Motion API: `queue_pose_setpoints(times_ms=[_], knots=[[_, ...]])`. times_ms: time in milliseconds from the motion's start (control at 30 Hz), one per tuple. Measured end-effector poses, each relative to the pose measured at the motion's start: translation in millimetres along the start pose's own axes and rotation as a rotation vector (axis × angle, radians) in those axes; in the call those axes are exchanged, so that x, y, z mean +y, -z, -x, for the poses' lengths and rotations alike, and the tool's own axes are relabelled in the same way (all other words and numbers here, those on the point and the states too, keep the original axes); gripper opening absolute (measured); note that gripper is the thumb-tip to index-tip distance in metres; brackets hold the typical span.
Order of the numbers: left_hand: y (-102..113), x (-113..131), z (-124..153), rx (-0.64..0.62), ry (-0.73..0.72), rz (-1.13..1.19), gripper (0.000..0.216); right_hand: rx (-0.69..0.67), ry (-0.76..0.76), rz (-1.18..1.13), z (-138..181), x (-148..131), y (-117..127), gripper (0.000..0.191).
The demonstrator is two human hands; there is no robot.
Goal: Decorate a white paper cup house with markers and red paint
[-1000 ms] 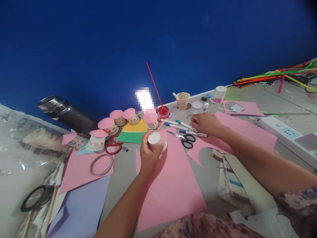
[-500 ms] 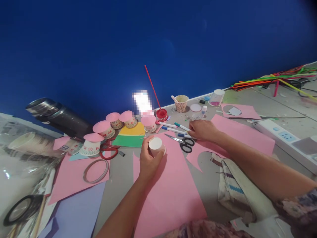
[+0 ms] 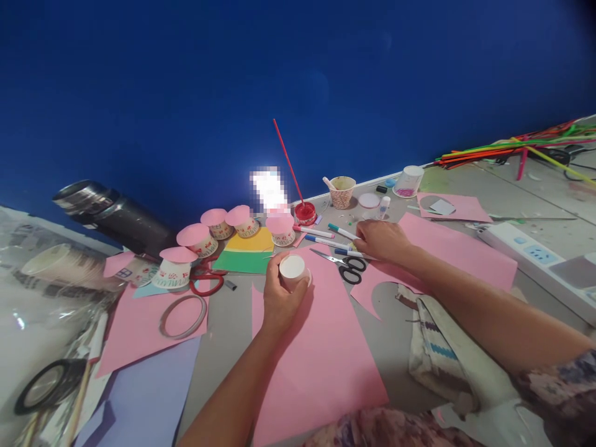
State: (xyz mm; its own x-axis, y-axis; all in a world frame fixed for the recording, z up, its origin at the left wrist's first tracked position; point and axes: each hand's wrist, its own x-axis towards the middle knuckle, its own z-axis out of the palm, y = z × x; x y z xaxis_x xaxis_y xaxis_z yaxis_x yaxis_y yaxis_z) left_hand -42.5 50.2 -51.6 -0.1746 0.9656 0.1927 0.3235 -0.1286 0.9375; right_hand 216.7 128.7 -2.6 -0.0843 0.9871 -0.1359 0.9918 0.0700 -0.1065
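My left hand [image 3: 282,299] is wrapped round a small white paper cup [image 3: 292,268], which stands upside down over a long pink paper sheet [image 3: 321,354]. My right hand [image 3: 379,240] is closed, its curled fingers down by the ends of several markers [image 3: 321,241]; what its fingertips grip is hidden. Just below those markers lie scissors with black handles [image 3: 351,270]. Beyond my left hand, a decorated cup with a pink paper roof [image 3: 282,230] stands upside down. Several similar roofed cups [image 3: 174,270] stand to the left.
A red paint pot [image 3: 305,213] holds a long red stick near the blue wall. At left are a black thermos [image 3: 116,214], red-handled scissors [image 3: 207,284] and a tape roll [image 3: 183,316]. A power strip [image 3: 535,254] and a cloth pouch [image 3: 437,347] lie at right.
The view has shifted very slightly. Both hands stay in about the same places, the left still round the paper cup, the right still by the markers.
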Motion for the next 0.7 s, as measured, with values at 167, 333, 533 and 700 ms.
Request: queue_pose_setpoints(times_ms=[167,333,533,700], knots=[[-1,-1,0,0.012,0.003,-0.006,0.061,0.063,0.08,-0.056,2,-10,-4,0.029],[0,-1,0,-0.01,-0.005,-0.001,0.063,0.021,0.168,-0.082,-5,-27,-3,0.026],[0,2,2,-0.018,-0.036,-0.019,0.063,-0.029,0.157,-0.052,-17,-36,-4,0.021],[6,7,4,0.09,-0.315,-0.095,0.054,0.025,0.19,-0.033,-8,-39,3,0.02]])
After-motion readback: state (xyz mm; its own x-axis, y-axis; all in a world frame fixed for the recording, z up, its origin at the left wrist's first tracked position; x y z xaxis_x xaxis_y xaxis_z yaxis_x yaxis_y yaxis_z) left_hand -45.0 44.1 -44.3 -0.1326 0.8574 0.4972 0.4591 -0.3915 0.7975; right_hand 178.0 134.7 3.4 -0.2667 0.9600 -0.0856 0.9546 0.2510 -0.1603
